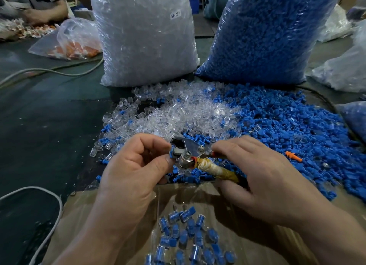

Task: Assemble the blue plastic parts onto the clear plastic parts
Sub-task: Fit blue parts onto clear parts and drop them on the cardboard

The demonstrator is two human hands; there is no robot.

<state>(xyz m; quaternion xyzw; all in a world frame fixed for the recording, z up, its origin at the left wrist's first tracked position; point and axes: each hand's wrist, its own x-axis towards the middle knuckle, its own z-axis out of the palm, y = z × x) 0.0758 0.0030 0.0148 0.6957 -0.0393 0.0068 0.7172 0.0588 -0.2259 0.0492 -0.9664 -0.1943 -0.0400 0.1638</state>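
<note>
a cardboard box [111, 215] of roughly twenty joined pieces [186, 235] lies nearest, and above it the left hand [134, 171] pinches one blue part [172, 153] against one metal tool [186, 146], its taped handle gripped by the right hand [263, 181], over heaped clear parts [188, 110] and blue parts [287, 126] on a dark table [39, 116] before two full bags [144, 37].

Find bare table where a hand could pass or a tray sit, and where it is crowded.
Free: the table left of the clear parts, between the upper cable and the lower cable. Crowded: those and the blue parts fill centre and right, up to the clear bag and blue bag; the box takes the near edge.
</note>
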